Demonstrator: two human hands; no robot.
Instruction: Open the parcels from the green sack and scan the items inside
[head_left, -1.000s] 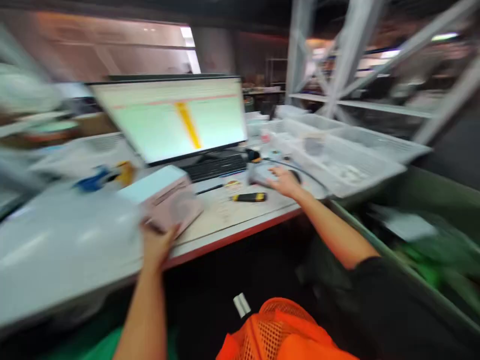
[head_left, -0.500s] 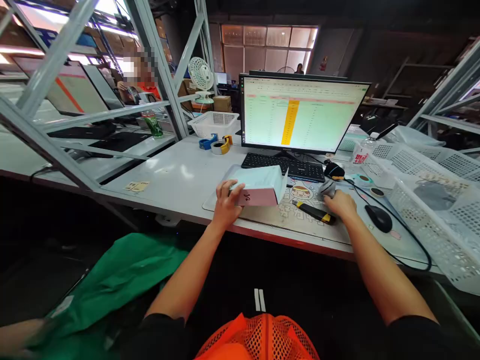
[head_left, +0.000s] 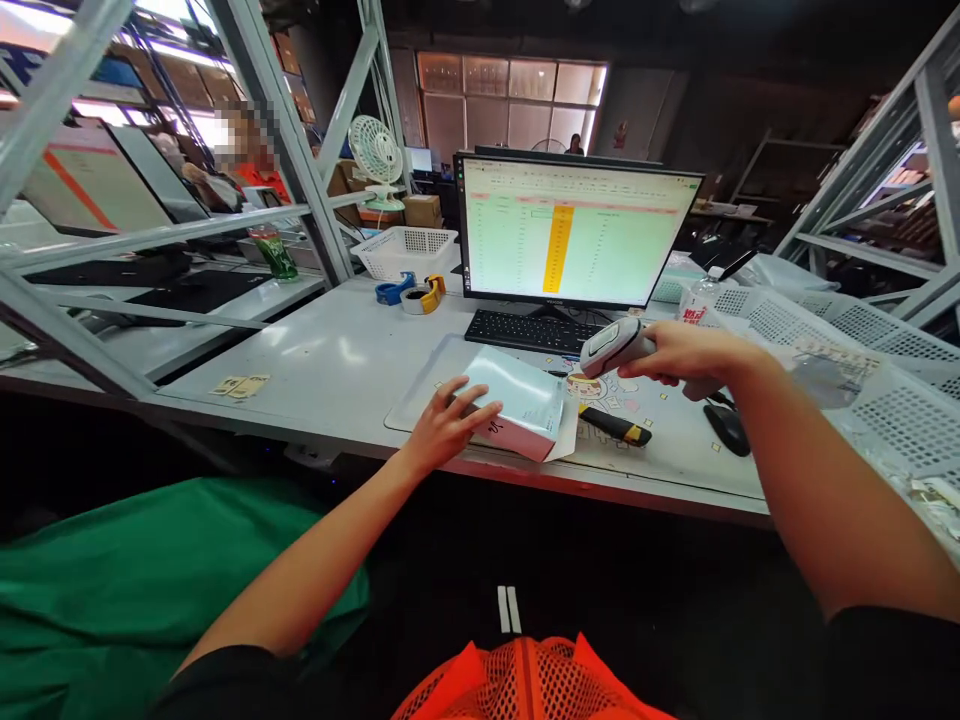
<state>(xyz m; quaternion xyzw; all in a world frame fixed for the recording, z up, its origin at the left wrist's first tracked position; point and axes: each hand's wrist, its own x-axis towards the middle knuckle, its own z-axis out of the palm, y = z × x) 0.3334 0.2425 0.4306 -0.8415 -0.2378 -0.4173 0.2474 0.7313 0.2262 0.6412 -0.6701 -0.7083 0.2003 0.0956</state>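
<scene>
Item one: our left hand [head_left: 448, 428], fingers spread and unclenched, rests on the near-left corner of a flat white plastic mailer parcel with a pink edge [head_left: 525, 400], which lies near the front edge of the white table [head_left: 315, 350]. Item two: our right hand [head_left: 679, 355] grasps a white-and-grey handheld barcode scanner [head_left: 616, 345], raised above the table just right of the parcel, head pointing left. Nearby we list a black-and-yellow utility knife [head_left: 616, 428] beside the parcel, with a black keyboard [head_left: 529, 330] and lit monitor [head_left: 577, 235] behind.
</scene>
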